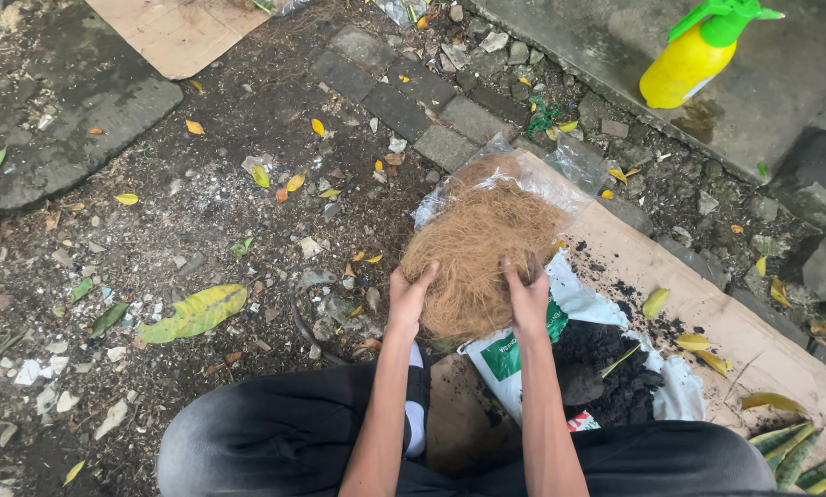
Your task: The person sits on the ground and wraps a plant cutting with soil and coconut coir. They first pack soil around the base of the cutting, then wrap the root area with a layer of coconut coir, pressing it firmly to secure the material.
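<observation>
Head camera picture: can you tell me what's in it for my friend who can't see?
Two bare hands, the left hand and the right hand, grip a brown clump of coconut fibre spilling from a clear plastic bag. Below lies an open bag of dark soil on cardboard. A yellow spray bottle stands on concrete beyond, with fallen leaves scattered over the dirt.

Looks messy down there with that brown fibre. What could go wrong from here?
Loose strands could fall from the coconut fibre clump onto the littered ground, since the left hand and right hand grip only its near edge. The open soil bag just below could be knocked, spilling more dark soil over the cardboard sheet.
</observation>
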